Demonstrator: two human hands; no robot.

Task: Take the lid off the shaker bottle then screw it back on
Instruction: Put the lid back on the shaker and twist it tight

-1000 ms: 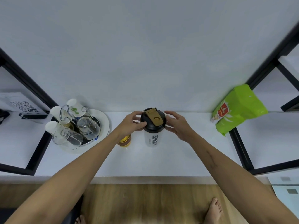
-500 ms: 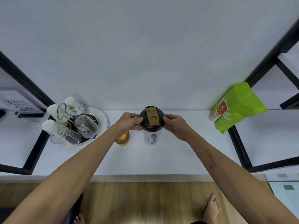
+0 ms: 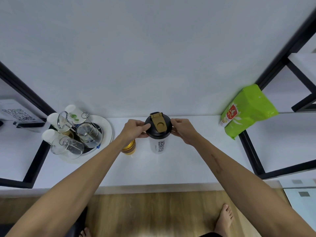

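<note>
A white shaker bottle (image 3: 159, 145) with black lettering stands upright on the white shelf (image 3: 171, 168), near the back wall. Its black lid (image 3: 168, 128) with a tan flip cap sits on top of it. My left hand (image 3: 135, 128) grips the lid's left side with thumb and fingers. My right hand (image 3: 183, 130) pinches the lid's right edge. Both hands touch the lid; the bottle body is untouched.
A small amber jar (image 3: 129, 148) stands just left of the bottle, partly under my left wrist. A round tray (image 3: 107, 132) with glasses and a wire rack is at left. A green bag (image 3: 246, 113) leans at right. Black frame bars cross both sides.
The lid's tan flip cap has turned from pointing slightly left to pointing straight toward the wall. Both hands stayed on the lid and shifted around it.
</note>
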